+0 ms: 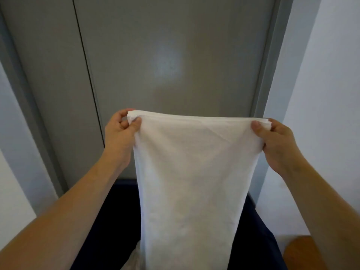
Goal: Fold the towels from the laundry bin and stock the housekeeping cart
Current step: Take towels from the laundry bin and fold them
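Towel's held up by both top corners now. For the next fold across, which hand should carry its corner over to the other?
Either, slightly the right. The left hand and right hand each pinch a top corner of the white towel at about equal height, so both are equally placed. The right corner looks neatly stacked, so it may carry over cleaner.

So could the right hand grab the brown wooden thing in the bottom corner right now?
Probably not yet. The right hand is pinching a top corner of the white cloth towel, held up with the left hand. The brown wooden thing sits low and unblocked, but the hand must let go first.
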